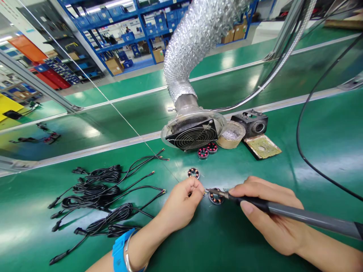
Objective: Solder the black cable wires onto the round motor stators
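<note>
Grey soldering iron (299,214) in the right hand (279,230) crosses a copper-wound ring (216,201)

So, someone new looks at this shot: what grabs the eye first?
Probably the crinkled silver duct, dropping from the top centre to a round black fan grille above the green bench. Next, below it, the right hand holding a soldering iron, its tip close to the pinched left hand and a copper-wound ring. Then the coiled black cables spread at lower left.
</note>
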Action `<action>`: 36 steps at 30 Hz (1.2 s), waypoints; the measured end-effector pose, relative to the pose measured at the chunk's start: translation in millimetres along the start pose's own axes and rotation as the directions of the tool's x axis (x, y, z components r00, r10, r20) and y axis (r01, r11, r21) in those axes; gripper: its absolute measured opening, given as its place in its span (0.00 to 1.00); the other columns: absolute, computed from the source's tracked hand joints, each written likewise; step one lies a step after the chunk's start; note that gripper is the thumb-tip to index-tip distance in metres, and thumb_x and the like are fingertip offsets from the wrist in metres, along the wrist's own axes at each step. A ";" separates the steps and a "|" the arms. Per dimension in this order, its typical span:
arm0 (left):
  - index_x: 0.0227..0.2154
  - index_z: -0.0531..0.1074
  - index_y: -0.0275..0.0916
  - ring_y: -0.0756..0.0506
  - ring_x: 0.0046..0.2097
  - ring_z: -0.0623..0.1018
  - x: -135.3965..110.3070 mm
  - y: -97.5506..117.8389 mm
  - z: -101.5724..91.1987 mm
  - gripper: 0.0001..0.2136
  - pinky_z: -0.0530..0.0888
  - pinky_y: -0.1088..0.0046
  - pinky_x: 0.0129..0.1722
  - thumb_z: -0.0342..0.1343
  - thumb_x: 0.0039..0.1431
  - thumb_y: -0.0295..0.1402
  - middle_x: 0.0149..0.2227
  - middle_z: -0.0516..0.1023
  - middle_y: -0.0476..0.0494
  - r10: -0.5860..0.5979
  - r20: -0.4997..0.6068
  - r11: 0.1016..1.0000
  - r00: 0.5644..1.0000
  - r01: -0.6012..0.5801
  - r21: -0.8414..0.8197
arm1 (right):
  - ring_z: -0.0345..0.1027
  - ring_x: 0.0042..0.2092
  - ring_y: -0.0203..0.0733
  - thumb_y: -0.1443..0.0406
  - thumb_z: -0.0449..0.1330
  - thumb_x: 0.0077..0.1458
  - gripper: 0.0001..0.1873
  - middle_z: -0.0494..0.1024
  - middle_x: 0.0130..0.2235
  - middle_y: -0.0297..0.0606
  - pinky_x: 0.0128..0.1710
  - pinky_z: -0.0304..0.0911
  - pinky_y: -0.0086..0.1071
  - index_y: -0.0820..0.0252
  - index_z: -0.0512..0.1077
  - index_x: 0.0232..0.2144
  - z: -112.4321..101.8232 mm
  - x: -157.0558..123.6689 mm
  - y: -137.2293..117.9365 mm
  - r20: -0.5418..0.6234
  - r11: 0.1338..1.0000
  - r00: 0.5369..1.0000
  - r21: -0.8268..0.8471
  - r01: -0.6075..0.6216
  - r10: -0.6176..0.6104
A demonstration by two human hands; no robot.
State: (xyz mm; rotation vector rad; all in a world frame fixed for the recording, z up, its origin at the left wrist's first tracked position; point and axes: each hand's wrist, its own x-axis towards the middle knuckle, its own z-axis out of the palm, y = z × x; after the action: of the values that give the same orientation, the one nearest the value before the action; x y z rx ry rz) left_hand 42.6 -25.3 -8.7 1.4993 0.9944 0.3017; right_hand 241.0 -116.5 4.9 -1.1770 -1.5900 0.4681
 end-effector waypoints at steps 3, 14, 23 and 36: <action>0.27 0.63 0.38 0.52 0.26 0.57 -0.2 -0.2 0.6 0.10 0.55 0.76 0.26 0.49 0.62 0.38 0.23 0.57 0.56 -0.001 0.001 1.000 1.000 0.001 -0.002 | 0.65 0.24 0.36 0.72 0.55 0.56 0.14 0.75 0.28 0.35 0.22 0.62 0.30 0.55 0.74 0.42 -2.6 -0.4 -0.6 0.023 1.000 1.000 -0.021 0.009 -0.008; 0.27 0.63 0.38 0.52 0.26 0.57 -0.5 -1.3 -0.3 0.10 0.55 0.75 0.27 0.48 0.62 0.37 0.23 0.58 0.55 0.004 0.006 1.000 1.000 -0.004 0.001 | 0.66 0.27 0.37 0.72 0.55 0.56 0.14 0.76 0.29 0.36 0.24 0.63 0.31 0.55 0.73 0.43 -5.0 -0.2 -0.7 0.036 1.000 0.999 -0.020 0.009 -0.009; 0.28 0.63 0.39 0.51 0.28 0.58 -3.0 2.0 -4.6 0.12 0.57 0.75 0.28 0.47 0.64 0.39 0.25 0.58 0.54 0.016 0.069 0.999 0.997 -0.018 0.029 | 0.69 0.25 0.36 0.72 0.55 0.61 0.19 0.78 0.29 0.33 0.24 0.65 0.29 0.53 0.69 0.52 17.4 0.2 13.5 0.007 0.991 0.995 -0.087 0.103 -0.103; 0.32 0.64 0.41 0.49 0.31 0.66 -16.5 13.4 -11.0 0.12 0.59 0.72 0.31 0.43 0.69 0.39 0.28 0.68 0.52 0.092 0.084 0.926 0.992 -0.117 0.360 | 0.71 0.32 0.35 0.76 0.54 0.58 0.15 0.78 0.34 0.34 0.33 0.68 0.27 0.57 0.70 0.44 39.5 6.0 24.7 0.119 0.974 0.975 -0.107 0.200 -0.187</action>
State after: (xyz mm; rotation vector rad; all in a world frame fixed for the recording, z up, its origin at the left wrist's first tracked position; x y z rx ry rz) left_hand 30.5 -28.1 11.7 1.8921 0.9539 0.1454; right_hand 217.1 -90.3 -25.8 -1.0856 -1.8280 0.3182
